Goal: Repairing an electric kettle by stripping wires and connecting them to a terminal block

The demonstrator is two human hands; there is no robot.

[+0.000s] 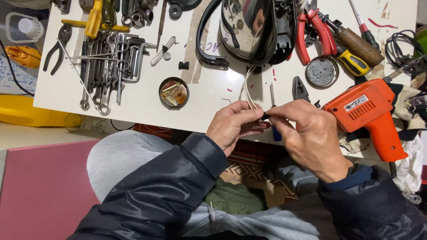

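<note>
While both hands pinch, wires (247,89) run toward mirror.

We wear a dark, shiny padded jacket — a blue cuff shows at our right hand (311,133) — and light grey trousers.

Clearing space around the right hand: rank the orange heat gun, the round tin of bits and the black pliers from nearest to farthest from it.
From the right hand:
1. Orange heat gun, just to its right.
2. Round tin of bits, left, mid-table.
3. Black pliers, far left.
</note>
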